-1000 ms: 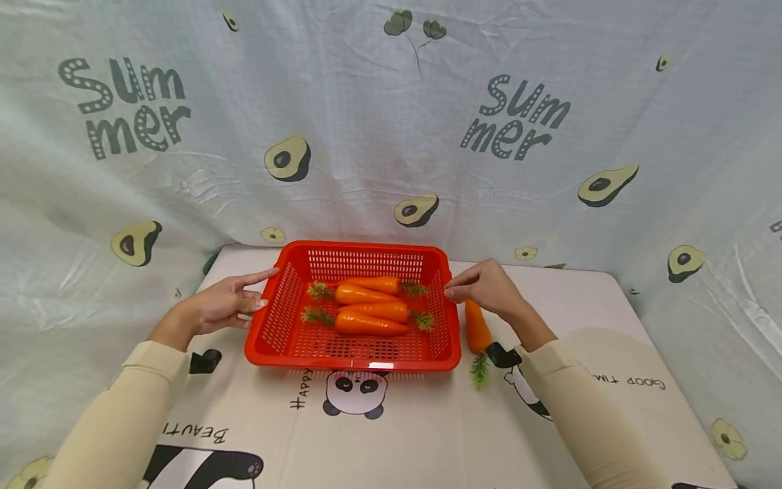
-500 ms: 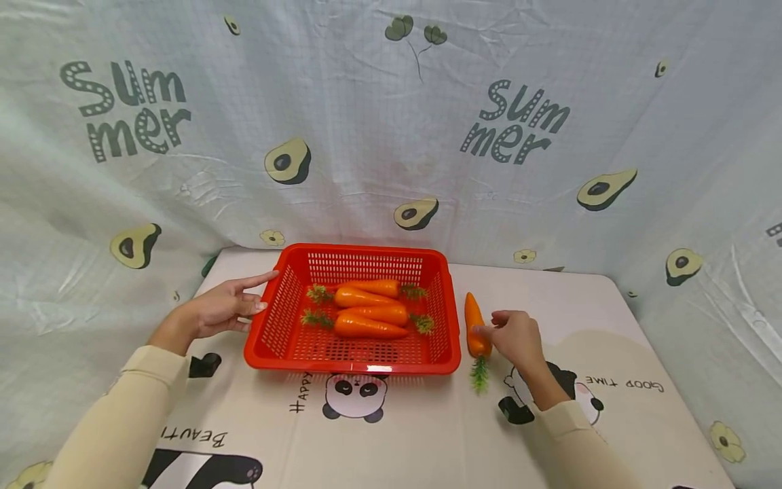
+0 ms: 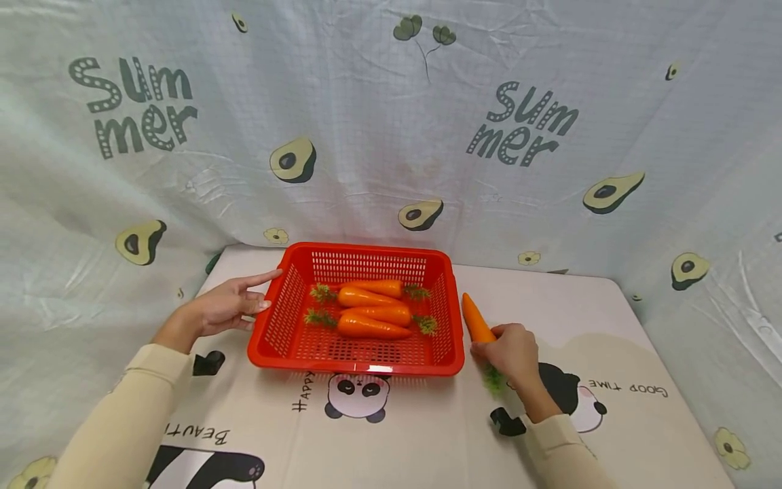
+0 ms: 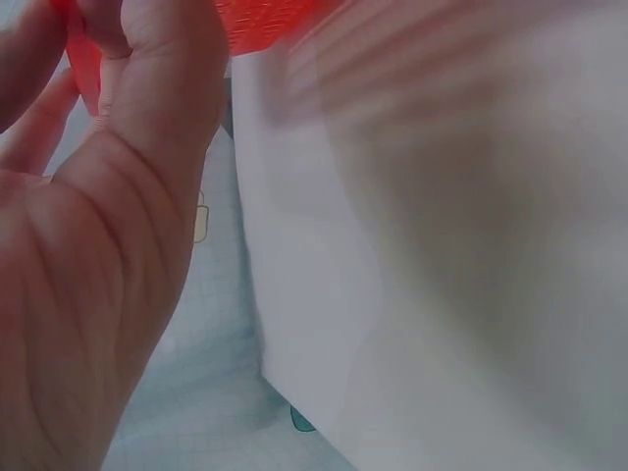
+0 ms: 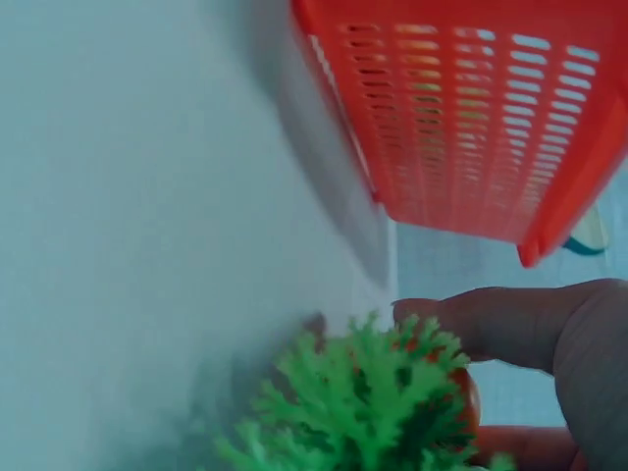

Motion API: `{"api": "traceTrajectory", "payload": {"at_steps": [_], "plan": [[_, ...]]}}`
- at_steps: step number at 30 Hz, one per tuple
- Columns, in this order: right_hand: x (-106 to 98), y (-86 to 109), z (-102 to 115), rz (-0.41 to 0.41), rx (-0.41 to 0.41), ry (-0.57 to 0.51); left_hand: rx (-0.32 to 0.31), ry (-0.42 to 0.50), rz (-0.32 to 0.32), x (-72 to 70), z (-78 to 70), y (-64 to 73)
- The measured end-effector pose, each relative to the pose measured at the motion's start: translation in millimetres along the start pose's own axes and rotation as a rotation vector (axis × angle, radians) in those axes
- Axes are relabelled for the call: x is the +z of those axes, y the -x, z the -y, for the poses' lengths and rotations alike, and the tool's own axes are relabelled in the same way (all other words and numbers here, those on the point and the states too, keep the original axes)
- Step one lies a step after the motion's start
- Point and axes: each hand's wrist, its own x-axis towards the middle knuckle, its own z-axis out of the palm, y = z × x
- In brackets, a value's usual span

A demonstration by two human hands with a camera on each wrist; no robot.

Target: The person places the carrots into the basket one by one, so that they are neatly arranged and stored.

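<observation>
A red perforated plastic basket (image 3: pixel 356 370) stands on the table with several orange carrots (image 3: pixel 374 326) lying in it, their green tops pointing both ways. At the basket's left rim my left hand (image 3: pixel 221 309) holds on, thumb on the rim, index finger stretched along it; the left wrist view also shows this hand (image 4: pixel 128 177) at the red edge. To the right of the basket, my right hand (image 3: pixel 512 350) grips a loose carrot (image 3: pixel 473 318) near its leafy end, tip pointing away. Bushy green leaves (image 5: pixel 363 392) fill the lower part of the right wrist view and cover part of the grip.
A pale tablecloth (image 3: pixel 415 435) with panda prints covers the table. Behind it and at both sides hangs a white curtain (image 3: pixel 366 102) printed with avocados and lettering. The basket's right wall (image 5: pixel 442 128) rises close beside the right hand.
My right hand has left the basket's right rim, moved right and nearer, and taken hold of the loose carrot, which is now slightly turned. The left hand stays at the basket.
</observation>
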Motion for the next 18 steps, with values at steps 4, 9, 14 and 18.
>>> {"api": "traceTrajectory", "payload": {"at_steps": [4,9,14,18], "plan": [[-7.8,1.3,1.6,0.009,0.009,-0.039,0.006,0.002,0.002,-0.7,0.2,-0.7],[-18.9,2.7,7.9,0.021,0.006,-0.082,0.006,0.002,0.001,-2.5,0.2,-0.9],[-28.6,5.5,13.9,0.022,0.017,-0.109,0.0,0.007,0.007,-3.1,1.6,-0.9],[-35.9,9.0,19.0,0.015,0.019,-0.16,0.005,0.01,0.014,-2.5,1.9,-1.4]]}}
